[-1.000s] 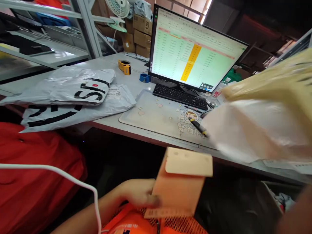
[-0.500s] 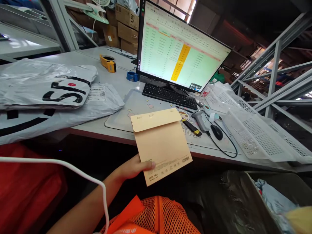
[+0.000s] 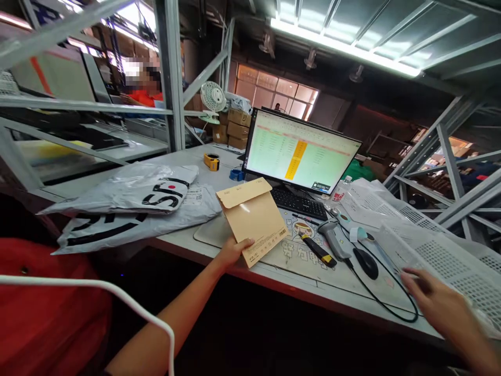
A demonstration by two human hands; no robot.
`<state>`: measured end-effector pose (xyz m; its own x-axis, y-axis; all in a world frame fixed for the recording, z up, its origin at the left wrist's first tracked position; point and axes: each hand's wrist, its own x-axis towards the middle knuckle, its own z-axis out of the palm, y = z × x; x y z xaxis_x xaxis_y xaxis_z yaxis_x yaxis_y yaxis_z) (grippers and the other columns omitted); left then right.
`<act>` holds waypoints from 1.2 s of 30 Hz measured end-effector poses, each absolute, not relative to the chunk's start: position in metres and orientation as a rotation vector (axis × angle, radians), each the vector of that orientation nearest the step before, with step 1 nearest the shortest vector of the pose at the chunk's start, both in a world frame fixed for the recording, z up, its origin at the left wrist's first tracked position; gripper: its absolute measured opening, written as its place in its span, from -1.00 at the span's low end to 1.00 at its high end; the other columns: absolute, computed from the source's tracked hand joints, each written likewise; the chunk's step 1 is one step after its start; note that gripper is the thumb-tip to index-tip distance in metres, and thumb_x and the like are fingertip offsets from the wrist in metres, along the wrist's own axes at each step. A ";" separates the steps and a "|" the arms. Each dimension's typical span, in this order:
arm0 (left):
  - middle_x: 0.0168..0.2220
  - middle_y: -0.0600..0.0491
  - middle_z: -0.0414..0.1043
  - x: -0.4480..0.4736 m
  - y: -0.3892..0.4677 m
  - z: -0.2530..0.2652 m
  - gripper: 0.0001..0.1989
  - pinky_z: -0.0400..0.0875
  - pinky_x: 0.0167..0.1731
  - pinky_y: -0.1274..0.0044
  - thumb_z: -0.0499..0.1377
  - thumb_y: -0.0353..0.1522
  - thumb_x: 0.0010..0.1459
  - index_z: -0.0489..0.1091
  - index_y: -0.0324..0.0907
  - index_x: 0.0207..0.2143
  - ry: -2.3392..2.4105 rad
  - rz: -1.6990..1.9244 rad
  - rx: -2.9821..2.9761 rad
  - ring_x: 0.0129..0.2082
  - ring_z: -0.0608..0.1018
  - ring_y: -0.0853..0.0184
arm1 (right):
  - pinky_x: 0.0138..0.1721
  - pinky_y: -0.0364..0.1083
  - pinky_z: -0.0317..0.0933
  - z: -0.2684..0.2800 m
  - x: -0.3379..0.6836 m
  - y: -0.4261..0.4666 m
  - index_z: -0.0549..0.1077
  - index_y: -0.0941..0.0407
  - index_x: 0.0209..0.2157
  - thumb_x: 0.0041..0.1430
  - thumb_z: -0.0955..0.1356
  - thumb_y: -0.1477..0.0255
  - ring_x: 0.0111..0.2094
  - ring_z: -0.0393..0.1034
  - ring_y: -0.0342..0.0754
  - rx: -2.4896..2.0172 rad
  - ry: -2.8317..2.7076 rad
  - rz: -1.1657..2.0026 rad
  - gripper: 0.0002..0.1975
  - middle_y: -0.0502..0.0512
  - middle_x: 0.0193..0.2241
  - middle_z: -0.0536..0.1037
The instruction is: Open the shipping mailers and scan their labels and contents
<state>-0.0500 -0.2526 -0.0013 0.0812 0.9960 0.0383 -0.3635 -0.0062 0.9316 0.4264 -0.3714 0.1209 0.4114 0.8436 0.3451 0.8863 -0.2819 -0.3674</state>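
Observation:
My left hand (image 3: 234,253) grips a tan paper envelope (image 3: 256,222) by its lower left corner, thumb on top. The envelope is tilted over the front edge of the desk, its flap at the far end and small print and a barcode near the hand. At the right, my right hand (image 3: 434,297) is over the desk, slightly blurred, fingers apart; I see nothing held. It is close to the white perforated plastic sheets (image 3: 442,245) and right of the black mouse (image 3: 366,262). A barcode scanner (image 3: 334,240) and a yellow-black box cutter (image 3: 317,249) lie between the hands.
A monitor (image 3: 301,151) and black keyboard (image 3: 299,202) stand behind the envelope. White plastic mailing bags (image 3: 156,196) are stacked at left. A tape dispenser (image 3: 212,162) and blue tape roll (image 3: 236,175) sit farther back. A white cable (image 3: 117,297) crosses the foreground.
My view has lifted, showing more of the ceiling and racks. My right hand has come in from the right. The envelope, still in my left hand, is farther forward over the desk.

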 end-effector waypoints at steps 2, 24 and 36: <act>0.11 -0.29 0.57 -0.047 -0.245 -0.005 -0.29 0.47 0.17 0.06 0.49 -0.11 -0.22 0.56 -0.31 -0.02 0.892 1.291 0.988 0.15 0.56 -0.22 | 0.05 0.23 0.39 0.104 0.408 -0.323 0.55 -0.07 -0.04 0.12 0.28 -0.05 -0.12 0.59 0.33 -2.102 -1.622 -0.035 -0.48 0.32 -0.20 0.67; 0.13 -0.26 0.56 -0.050 -0.244 -0.016 -0.27 0.46 0.20 0.13 0.53 -0.10 -0.18 0.57 -0.33 0.01 0.985 1.233 1.088 0.17 0.55 -0.18 | -0.55 -0.13 0.25 0.088 0.352 -0.206 0.49 0.20 -0.27 0.32 0.37 0.13 -0.55 0.39 -0.06 -2.285 -1.670 0.667 -0.63 0.11 -0.52 0.49; 0.15 -0.24 0.55 -0.051 -0.246 -0.013 -0.30 0.46 0.20 0.12 0.49 -0.12 -0.12 0.54 -0.31 0.04 0.985 1.213 1.133 0.18 0.54 -0.18 | -0.67 -0.22 0.03 0.117 0.296 -0.281 0.50 0.09 -0.18 0.19 0.44 0.07 -0.65 0.19 -0.17 -1.700 -2.008 1.062 -0.62 -0.14 -0.58 0.35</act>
